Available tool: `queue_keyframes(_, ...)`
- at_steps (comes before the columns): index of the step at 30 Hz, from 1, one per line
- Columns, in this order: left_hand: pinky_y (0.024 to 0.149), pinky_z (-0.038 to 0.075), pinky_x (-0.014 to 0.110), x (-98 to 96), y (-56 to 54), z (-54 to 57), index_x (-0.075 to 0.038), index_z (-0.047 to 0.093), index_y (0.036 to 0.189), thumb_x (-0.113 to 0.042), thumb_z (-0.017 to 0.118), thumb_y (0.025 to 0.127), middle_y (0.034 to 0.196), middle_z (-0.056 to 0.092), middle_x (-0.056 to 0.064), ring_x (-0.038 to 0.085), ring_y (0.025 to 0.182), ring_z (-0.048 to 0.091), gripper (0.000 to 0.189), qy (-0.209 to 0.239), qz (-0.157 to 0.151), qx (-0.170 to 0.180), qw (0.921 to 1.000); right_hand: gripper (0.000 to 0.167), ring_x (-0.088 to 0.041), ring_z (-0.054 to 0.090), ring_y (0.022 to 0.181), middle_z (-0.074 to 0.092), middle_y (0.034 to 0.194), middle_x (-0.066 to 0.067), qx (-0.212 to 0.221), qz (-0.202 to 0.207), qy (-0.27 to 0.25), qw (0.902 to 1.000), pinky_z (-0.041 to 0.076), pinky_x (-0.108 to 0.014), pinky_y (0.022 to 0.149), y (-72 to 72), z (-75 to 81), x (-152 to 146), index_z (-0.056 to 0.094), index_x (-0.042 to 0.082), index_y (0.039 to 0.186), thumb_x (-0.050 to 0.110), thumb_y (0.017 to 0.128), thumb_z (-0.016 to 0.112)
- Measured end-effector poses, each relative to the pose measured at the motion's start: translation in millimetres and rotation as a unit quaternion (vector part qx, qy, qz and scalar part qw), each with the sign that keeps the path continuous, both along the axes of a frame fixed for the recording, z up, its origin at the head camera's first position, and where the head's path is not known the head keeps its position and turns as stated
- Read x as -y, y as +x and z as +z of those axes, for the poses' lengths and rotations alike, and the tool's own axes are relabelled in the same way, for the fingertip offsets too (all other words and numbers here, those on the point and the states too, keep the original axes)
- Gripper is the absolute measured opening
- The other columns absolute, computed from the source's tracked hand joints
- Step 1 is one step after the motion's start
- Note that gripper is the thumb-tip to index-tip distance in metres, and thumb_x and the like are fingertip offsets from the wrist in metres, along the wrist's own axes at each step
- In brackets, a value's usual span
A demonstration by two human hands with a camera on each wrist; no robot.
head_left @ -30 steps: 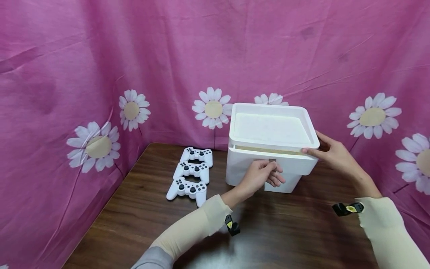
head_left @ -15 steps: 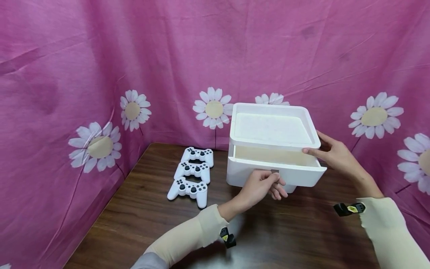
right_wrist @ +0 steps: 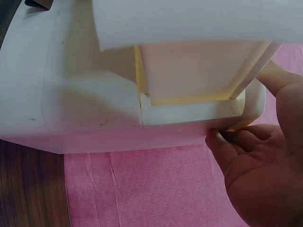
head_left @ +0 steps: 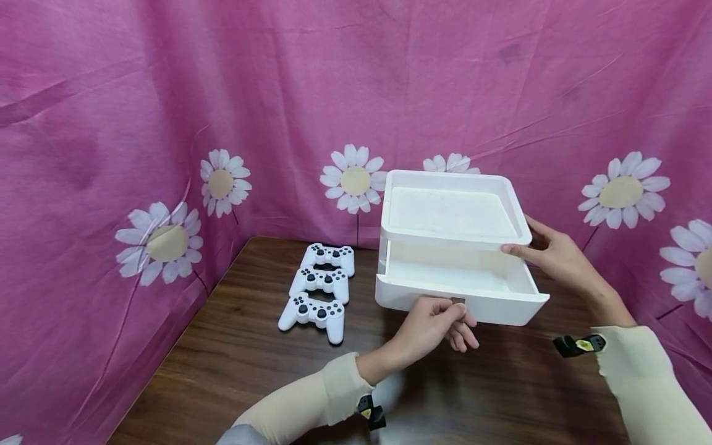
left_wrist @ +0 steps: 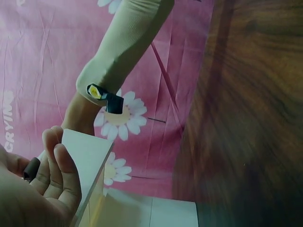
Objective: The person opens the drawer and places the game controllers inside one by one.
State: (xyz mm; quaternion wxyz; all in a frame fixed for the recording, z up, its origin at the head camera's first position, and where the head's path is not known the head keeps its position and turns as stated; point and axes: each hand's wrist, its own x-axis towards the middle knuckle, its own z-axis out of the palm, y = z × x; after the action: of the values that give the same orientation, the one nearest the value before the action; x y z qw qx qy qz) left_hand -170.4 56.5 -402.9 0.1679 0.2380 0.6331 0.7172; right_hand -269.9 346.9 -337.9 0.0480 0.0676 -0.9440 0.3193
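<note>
Head view: white box stands right on table, drawer extended near. Left hand: grip pinches brown tab. Right hand: grip clasps box's right side. Three white controllers lie left.

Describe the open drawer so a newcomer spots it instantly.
On the brown table, right of the three controllers, stands a white box. The drawer juts from its front, below the shallow top tray. Unlike that tray, it has a small brown tab, gripped by the left hand.
</note>
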Motion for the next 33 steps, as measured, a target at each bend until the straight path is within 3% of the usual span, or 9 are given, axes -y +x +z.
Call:
queue_keyframes(9,0.057,0.053,0.019,2.8,14.4,3.3,0.011,0.071,0.1,-0.017,0.051,0.11,0.087,0.075,0.034,0.005,0.057,0.066,0.036,0.006,-0.015,-0.005,0.9998,0.102,-0.047,0.062,0.122,0.051,0.154,-0.035,0.011,0.003,-0.007,0.9999,0.054,-0.019,0.071,1.7,2.5,1,0.018,0.016,0.171,0.055,0.096,0.075)
queue_keyframes(17,0.056,0.052,0.018,4.6,25.1,1.4,0.013,0.07,0.099,-0.017,0.052,0.109,0.084,0.075,0.034,0.004,0.055,0.066,0.036,0.005,-0.011,0.0,0.9999,0.104,-0.051,0.061,0.124,0.048,0.156,-0.036,0.019,0.003,0.001,0.9998,0.062,-0.045,0.086,0.7,0.7,-1,0.016,0.015,0.171,0.056,0.096,0.074)
queue_keyframes(25,0.056,0.053,0.017,4.0,25.1,-3.7,0.012,0.071,0.1,-0.018,0.053,0.109,0.084,0.074,0.035,0.004,0.055,0.066,0.036,0.004,-0.007,0.003,1.0,0.103,-0.05,0.062,0.122,0.05,0.155,-0.035,0.015,0.004,-0.001,0.9999,0.061,-0.038,0.082,2.4,0.1,0,0.016,0.016,0.171,0.056,0.096,0.074)
queue_keyframes(31,0.057,0.056,0.019,6.3,23.4,-6.3,0.008,0.074,0.103,-0.019,0.054,0.11,0.081,0.075,0.029,0.004,0.055,0.066,0.035,-0.013,-0.008,-0.005,0.9999,0.102,-0.047,0.062,0.12,0.051,0.153,-0.034,0.012,0.001,0.001,0.9999,0.056,-0.025,0.074,1.0,-0.1,-1,0.018,0.016,0.171,0.055,0.096,0.074)
queue_keyframes(33,0.057,0.057,0.02,8.1,22.7,-6.6,0.005,0.075,0.103,-0.02,0.055,0.11,0.079,0.076,0.026,0.004,0.055,0.066,0.033,-0.025,-0.008,-0.005,0.9996,0.102,-0.048,0.062,0.121,0.05,0.153,-0.035,0.012,0.003,0.001,0.9999,0.058,-0.028,0.076,0.7,-0.4,0,0.018,0.014,0.171,0.054,0.096,0.074)
